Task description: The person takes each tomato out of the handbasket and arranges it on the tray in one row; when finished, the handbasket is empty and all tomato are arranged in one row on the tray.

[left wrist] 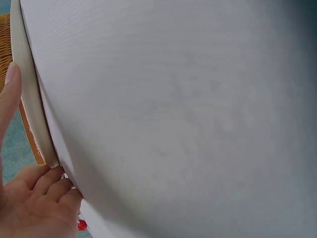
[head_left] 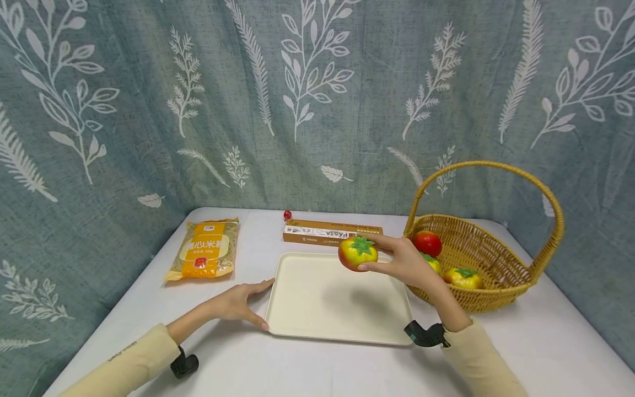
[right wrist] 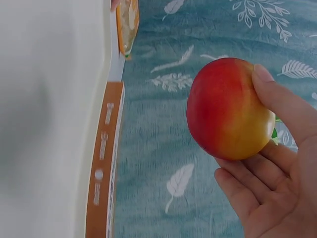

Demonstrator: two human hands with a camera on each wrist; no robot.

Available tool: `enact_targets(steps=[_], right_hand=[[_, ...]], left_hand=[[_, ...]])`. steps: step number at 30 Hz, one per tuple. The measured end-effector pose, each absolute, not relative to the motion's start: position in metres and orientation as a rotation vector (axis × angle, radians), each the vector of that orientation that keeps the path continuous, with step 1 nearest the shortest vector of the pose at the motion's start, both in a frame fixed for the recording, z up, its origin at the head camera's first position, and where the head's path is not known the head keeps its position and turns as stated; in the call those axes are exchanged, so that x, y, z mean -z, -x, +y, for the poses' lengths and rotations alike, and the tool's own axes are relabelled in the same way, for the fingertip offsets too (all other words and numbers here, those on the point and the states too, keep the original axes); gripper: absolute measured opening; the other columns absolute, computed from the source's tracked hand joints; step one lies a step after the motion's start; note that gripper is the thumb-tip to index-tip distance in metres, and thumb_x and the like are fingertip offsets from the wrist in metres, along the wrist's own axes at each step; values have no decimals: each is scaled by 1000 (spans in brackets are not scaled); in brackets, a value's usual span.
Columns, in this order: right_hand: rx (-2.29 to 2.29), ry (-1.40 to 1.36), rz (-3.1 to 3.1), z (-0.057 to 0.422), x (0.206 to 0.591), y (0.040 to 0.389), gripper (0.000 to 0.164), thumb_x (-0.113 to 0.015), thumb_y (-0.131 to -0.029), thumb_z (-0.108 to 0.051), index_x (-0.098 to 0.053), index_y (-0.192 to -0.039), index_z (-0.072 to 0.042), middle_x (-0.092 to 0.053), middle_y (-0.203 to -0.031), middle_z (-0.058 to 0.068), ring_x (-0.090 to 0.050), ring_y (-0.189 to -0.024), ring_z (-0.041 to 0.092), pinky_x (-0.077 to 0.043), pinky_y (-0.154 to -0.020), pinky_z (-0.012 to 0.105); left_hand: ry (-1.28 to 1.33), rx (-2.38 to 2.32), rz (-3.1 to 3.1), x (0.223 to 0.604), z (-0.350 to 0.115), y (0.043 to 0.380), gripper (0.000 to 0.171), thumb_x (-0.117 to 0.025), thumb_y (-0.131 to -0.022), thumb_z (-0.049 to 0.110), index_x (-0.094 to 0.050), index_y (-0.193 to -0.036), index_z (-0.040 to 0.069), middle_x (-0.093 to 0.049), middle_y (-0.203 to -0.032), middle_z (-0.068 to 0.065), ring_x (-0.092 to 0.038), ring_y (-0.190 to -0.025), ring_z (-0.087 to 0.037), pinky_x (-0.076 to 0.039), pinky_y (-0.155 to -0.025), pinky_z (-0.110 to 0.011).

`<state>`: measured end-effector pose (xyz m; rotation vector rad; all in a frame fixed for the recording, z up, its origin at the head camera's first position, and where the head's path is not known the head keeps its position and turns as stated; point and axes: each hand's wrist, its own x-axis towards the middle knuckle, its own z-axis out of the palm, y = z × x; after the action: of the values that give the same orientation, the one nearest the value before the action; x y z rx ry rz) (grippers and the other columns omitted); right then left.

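Observation:
My right hand (head_left: 407, 262) pinches a red-and-yellow tomato (head_left: 356, 253) with a green leafy top, held above the right half of a cream tray (head_left: 307, 298). In the right wrist view the thumb presses one side of the tomato (right wrist: 230, 109) and the fingers lie under the other. My left hand (head_left: 238, 303) is at the tray's left side, its thumb and fingers spread and touching the rim. The left wrist view has that thumb along the tray's edge (left wrist: 32, 99), with the fingertips at the edge farther along.
A wicker basket (head_left: 481, 298) with a tall handle stands at the right, holding several tomatoes (head_left: 463, 278). Behind the tray lies a long pasta box (head_left: 317, 232), with a small red object (head_left: 287, 215) beyond it. An orange bag of noodles (head_left: 204, 249) lies at the left.

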<state>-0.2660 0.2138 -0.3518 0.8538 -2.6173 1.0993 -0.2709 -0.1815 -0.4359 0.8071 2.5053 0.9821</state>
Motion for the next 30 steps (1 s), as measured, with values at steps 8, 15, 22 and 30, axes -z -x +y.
enact_targets(steps=[8,15,22,30], right_hand=[[-1210,-940,-2634,183,358,272,67,-80,-78,-33,-56,-135,-9,-59,-131,11,-55,-121,30,-46,-99,44],[-1245,-989,-2641,162,368,277,66,-80,-78,-36,-57,-136,-17,-60,-131,2,-56,-121,22,-47,-99,43],[-1169,-1020,-2655,134,377,284,65,-79,-79,-38,-58,-134,-11,-62,-127,5,-58,-116,22,-47,-99,41],[-1214,-1019,-2656,103,390,287,60,-81,-79,-30,-60,-129,-4,-64,-124,9,-59,-116,24,-48,-99,38]], left_hand=[[-816,-975,2505,435,-183,272,106,-88,-67,36,-32,-149,0,-30,-151,-24,-27,-140,-39,-22,-113,-53],[-805,-960,2502,433,-183,273,105,-88,-68,35,-32,-149,1,-30,-152,-22,-27,-140,-38,-22,-113,-52],[-772,-931,2502,433,-183,273,105,-88,-68,36,-31,-150,3,-30,-152,-22,-27,-140,-37,-24,-113,-51],[-775,-927,2495,433,-181,274,106,-88,-68,36,-30,-150,2,-29,-152,-22,-27,-140,-37,-23,-113,-51]])
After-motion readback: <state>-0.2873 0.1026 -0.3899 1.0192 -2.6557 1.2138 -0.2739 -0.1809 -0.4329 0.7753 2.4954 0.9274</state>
